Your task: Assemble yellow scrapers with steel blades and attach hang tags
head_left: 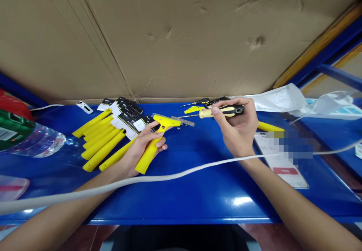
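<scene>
A yellow scraper with a T-shaped head is gripped in my left hand, its handle slanting down to the left. A flat, greyish blade piece sticks out at the right end of its head. My right hand is closed around a cream-and-black screwdriver. The shaft points left, with its tip at or just above the right side of the scraper head; contact is unclear. Small metal bits lie on the blue table below the head. Several yellow handles lie left of my left hand.
Black-and-white cards lie behind the handles. Farther back are a second screwdriver and a yellow piece. A bottle lies left, a phone right. A white cable crosses the foreground. Cardboard stands behind.
</scene>
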`<action>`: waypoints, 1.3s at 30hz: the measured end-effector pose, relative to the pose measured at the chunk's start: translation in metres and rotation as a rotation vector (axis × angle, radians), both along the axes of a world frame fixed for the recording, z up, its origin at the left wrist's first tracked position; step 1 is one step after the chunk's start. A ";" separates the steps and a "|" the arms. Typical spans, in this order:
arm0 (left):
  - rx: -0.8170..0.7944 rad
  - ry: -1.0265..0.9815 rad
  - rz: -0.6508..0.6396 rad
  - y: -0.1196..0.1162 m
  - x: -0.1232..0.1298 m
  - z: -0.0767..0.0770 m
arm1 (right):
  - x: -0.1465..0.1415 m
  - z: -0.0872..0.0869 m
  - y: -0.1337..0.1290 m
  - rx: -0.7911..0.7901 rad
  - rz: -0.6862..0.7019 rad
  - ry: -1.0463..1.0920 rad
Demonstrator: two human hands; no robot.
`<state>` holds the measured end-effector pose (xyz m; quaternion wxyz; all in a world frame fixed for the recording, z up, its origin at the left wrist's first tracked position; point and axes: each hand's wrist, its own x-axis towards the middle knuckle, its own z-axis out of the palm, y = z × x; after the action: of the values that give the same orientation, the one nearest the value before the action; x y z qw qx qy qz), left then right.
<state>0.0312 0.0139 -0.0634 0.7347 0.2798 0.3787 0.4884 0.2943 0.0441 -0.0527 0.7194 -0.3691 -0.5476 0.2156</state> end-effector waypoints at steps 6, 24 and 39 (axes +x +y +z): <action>-0.045 -0.026 -0.047 -0.004 0.000 0.002 | 0.000 -0.003 0.000 -0.022 0.028 -0.021; 0.034 0.021 -0.065 -0.005 0.000 0.001 | -0.001 -0.009 0.000 -0.029 0.082 -0.028; -0.025 -0.045 -0.030 -0.003 0.000 0.001 | -0.002 -0.007 -0.001 -0.062 0.082 -0.029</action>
<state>0.0316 0.0106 -0.0624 0.7537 0.2652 0.3639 0.4787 0.2923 0.0436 -0.0602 0.6901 -0.3716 -0.5658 0.2561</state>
